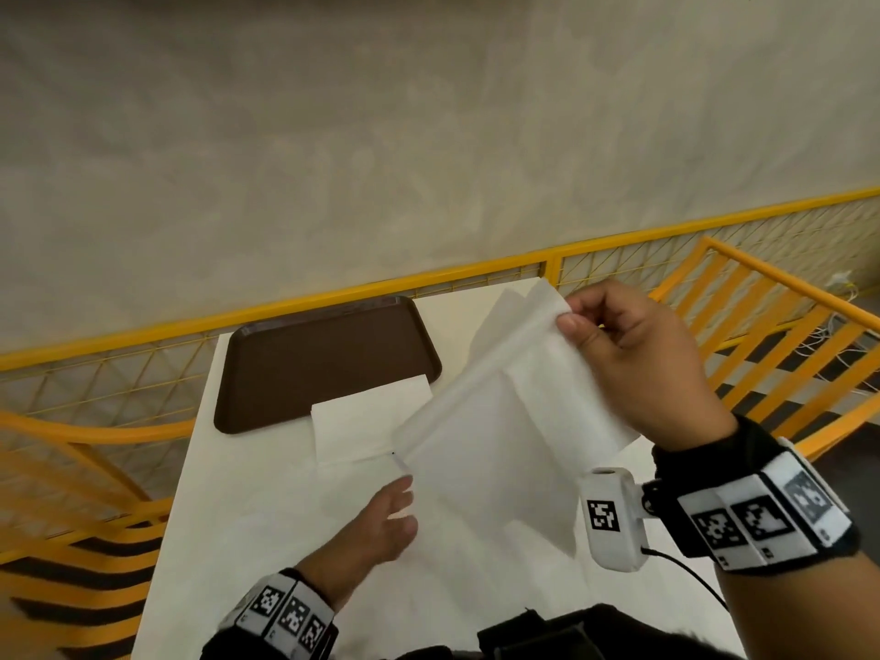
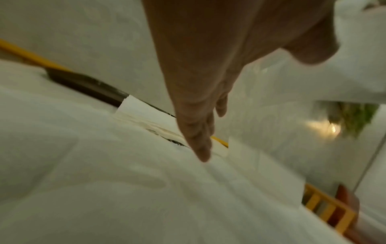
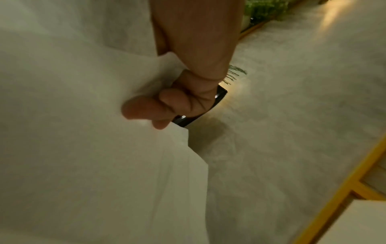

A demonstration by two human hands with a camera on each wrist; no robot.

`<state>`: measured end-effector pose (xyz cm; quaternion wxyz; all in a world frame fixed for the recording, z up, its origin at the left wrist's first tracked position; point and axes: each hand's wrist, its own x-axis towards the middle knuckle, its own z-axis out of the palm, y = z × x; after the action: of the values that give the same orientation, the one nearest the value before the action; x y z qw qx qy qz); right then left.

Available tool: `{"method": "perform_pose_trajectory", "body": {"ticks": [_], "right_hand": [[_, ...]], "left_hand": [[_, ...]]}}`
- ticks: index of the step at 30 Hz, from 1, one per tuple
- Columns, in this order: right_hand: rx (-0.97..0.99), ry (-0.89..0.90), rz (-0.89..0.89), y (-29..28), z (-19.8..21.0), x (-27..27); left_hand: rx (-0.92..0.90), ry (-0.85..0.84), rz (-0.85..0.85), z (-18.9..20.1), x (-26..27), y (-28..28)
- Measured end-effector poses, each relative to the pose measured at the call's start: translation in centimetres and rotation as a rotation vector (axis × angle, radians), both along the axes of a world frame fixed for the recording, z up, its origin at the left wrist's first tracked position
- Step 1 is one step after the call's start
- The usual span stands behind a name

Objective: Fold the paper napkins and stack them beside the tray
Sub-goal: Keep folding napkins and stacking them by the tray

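My right hand holds a pinching grip, thumb and fingers closed on the far upper corner of the unfolded napkin, which hangs in the air over the counter. The sheet's long crease runs on a slant, from that corner down and left toward my left hand. The left hand's grip is spread and relaxed, fingers straight and holding nothing, just beside the napkin's low near corner, so it is the nearer hand to catch that end. A folded napkin lies on the counter with its far edge overlapping the brown tray, beyond my left fingertips.
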<state>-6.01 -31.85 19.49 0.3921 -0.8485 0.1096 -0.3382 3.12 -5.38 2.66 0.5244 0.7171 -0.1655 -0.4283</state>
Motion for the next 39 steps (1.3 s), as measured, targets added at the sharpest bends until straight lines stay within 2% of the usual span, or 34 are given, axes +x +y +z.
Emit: {"method": "perform_pose_trajectory", "body": {"ticks": [1, 3, 6, 11, 13, 16, 20, 23, 25, 29, 33, 35, 37, 39], "right_hand": [[0.017, 0.014, -0.007, 0.0, -0.5, 0.1], [0.017, 0.077, -0.036, -0.1, -2.4, 0.3], [0.025, 0.216, -0.084, -0.4, -7.0, 0.7], [0.012, 0.550, -0.134, -0.5, -15.3, 0.2], [0.057, 0.658, -0.119, -0.3, -17.7, -0.4], [0.075, 0.719, -0.114, 0.0, -19.6, -1.0], [0.031, 0.637, -0.068, 0.2, -18.0, -1.0], [0.016, 0.541, 0.076, 0.9, -14.9, -1.0], [0.011, 0.470, 0.166, 1.7, -12.6, -1.1], [0.154, 0.356, 0.293, 2.5, -8.4, -0.7], [0.538, 0.246, 0.437, 2.3, -5.7, -0.4], [0.662, 0.209, 0.460, 2.1, -4.8, -0.4], [0.671, 0.216, 0.442, 1.6, -4.3, -0.3], [0.606, 0.246, 0.383, 0.8, -4.6, -0.2]], "left_hand": [[-0.101, 0.123, 0.045, 0.5, 0.1, 0.0], [-0.274, 0.253, 0.113, 1.8, 0.2, -0.2], [-0.338, 0.359, 0.296, 2.1, 0.7, -0.5], [-0.067, 0.234, 0.341, -0.7, 1.4, -0.3], [0.049, 0.127, 0.297, -1.8, 1.2, -0.3], [0.177, -0.015, 0.202, -3.0, 0.6, -0.5], [0.308, -0.131, 0.110, -3.9, 0.5, -0.6], [0.352, -0.287, 0.054, -3.7, 0.7, -0.7], [0.336, -0.327, 0.055, -3.5, 0.8, -0.7], [0.185, -0.161, 0.103, -1.9, 0.7, -1.2], [-0.085, 0.086, 0.156, -0.5, 0.6, -1.7], [-0.246, 0.252, 0.185, 0.0, 0.7, -1.8], [-0.382, 0.359, 0.167, 0.8, 0.8, -1.9], [-0.409, 0.363, 0.194, 1.8, 0.8, -1.9]]}}
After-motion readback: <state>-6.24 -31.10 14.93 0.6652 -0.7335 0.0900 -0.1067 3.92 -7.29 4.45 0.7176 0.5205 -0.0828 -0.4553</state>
